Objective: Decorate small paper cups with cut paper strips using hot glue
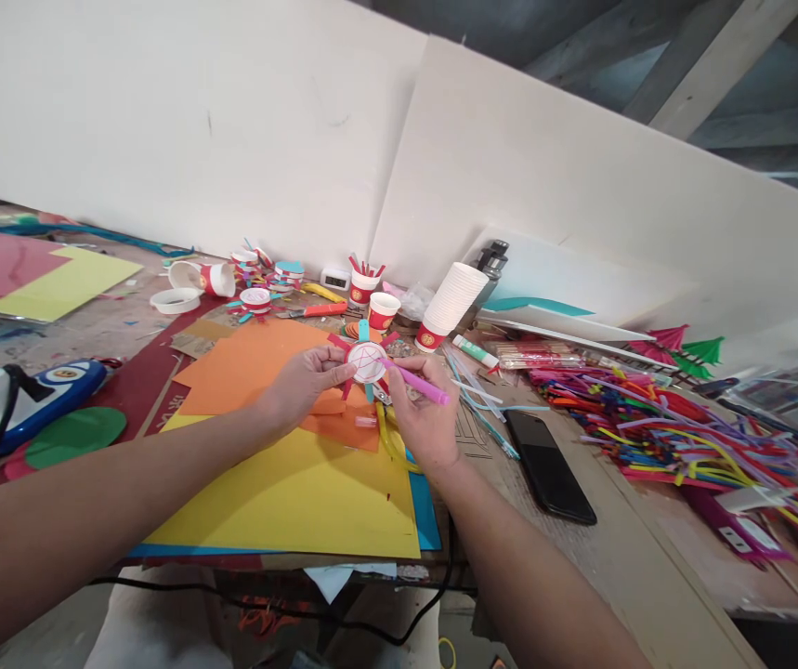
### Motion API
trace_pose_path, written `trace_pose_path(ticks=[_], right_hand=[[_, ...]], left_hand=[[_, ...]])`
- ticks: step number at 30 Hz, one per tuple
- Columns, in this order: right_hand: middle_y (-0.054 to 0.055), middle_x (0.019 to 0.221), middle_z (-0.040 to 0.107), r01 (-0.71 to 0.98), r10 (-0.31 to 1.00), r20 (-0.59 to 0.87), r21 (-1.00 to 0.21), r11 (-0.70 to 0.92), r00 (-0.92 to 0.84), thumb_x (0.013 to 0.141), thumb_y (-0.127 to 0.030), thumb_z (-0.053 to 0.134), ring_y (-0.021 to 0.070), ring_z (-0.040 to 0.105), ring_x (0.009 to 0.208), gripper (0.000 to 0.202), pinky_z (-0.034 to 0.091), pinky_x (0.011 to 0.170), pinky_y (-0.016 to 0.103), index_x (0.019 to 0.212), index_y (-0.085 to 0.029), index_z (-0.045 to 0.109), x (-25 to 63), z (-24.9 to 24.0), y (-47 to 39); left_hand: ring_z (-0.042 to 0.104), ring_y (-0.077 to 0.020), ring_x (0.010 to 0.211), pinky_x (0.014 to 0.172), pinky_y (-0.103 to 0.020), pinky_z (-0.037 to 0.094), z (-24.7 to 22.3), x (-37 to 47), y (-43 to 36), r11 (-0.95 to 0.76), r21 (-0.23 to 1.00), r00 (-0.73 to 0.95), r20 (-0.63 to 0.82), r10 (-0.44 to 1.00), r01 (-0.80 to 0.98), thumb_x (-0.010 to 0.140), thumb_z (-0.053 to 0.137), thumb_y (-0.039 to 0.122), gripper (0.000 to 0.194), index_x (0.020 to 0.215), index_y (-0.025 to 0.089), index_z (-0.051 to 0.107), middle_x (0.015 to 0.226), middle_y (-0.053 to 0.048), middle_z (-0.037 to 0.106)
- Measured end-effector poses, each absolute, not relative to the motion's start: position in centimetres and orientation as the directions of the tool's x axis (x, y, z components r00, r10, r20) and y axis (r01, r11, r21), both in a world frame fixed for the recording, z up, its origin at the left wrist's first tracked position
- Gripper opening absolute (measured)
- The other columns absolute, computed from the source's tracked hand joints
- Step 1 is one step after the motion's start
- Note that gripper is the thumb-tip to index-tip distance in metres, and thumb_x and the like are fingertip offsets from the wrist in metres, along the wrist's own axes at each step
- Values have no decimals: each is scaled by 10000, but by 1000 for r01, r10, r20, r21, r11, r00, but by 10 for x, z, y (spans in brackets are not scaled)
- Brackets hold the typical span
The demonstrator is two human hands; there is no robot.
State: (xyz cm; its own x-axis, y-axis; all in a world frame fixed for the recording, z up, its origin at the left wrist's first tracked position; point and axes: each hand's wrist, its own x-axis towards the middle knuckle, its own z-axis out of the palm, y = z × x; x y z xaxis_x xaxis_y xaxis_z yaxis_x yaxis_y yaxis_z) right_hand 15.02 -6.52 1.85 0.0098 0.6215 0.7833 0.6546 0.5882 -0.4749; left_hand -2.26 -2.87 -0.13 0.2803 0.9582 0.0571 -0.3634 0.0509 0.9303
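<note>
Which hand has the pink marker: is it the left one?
No, the right hand holds the pink marker, while the left hand holds the round white piece with teal and red strips.

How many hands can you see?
2. The left hand pinches the left side of the round paper craft; the right hand is at its right, holding a pink pen.

Two hands (426, 418) are holding one pink marker (426, 385) and one round craft (369, 363); one phone (550, 465), one glue stick (475, 351) and one clock (335, 280) are resting nearby, and apparently three similar crafts (255, 298) are sitting behind.
</note>
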Motion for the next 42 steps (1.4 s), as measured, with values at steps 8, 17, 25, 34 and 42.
trace_pose_path(ticks=[8, 17, 25, 34, 42], right_hand=[[23, 820, 680, 636, 620, 785, -485, 600, 13, 878, -265, 617, 173, 638, 784, 66, 473, 741, 345, 862, -204, 636, 150, 18, -67], [10, 784, 683, 663, 605, 795, -429, 613, -45, 876, -243, 608, 164, 625, 738, 51, 455, 770, 361, 845, -208, 628, 146, 17, -68], [5, 770, 672, 686, 609, 791, -410, 601, -60, 868, -229, 611, 163, 602, 730, 41, 428, 780, 367, 835, -209, 622, 145, 17, -69], [1, 742, 661, 676, 636, 766, -422, 604, -90, 866, -233, 607, 162, 603, 717, 64, 410, 738, 354, 806, -211, 612, 143, 17, -72], [0, 754, 660, 672, 627, 770, -404, 621, -117, 869, -225, 601, 155, 606, 736, 57, 403, 752, 353, 814, -209, 604, 140, 15, -73]], left_hand=[[594, -122, 660, 671, -251, 455, -4, -23, -24, 87, 916, 249, 14, 969, -392, 568, 880, 395, 375, 775, 142, 694, 723, -24, 694], [593, -119, 674, 676, -248, 455, -2, -23, -26, 91, 919, 260, 12, 965, -383, 566, 880, 416, 394, 780, 136, 704, 717, -26, 688], [598, -125, 663, 684, -263, 457, -3, -23, -26, 85, 922, 258, 16, 966, -377, 576, 879, 394, 368, 777, 141, 702, 726, -29, 699], [581, -118, 665, 668, -255, 454, -2, -25, -24, 60, 926, 246, 36, 969, -372, 577, 875, 403, 383, 794, 138, 702, 747, -30, 693], [576, -109, 650, 677, -257, 455, -4, -24, -26, 61, 937, 280, 40, 959, -343, 597, 858, 424, 380, 787, 138, 694, 724, -19, 682]])
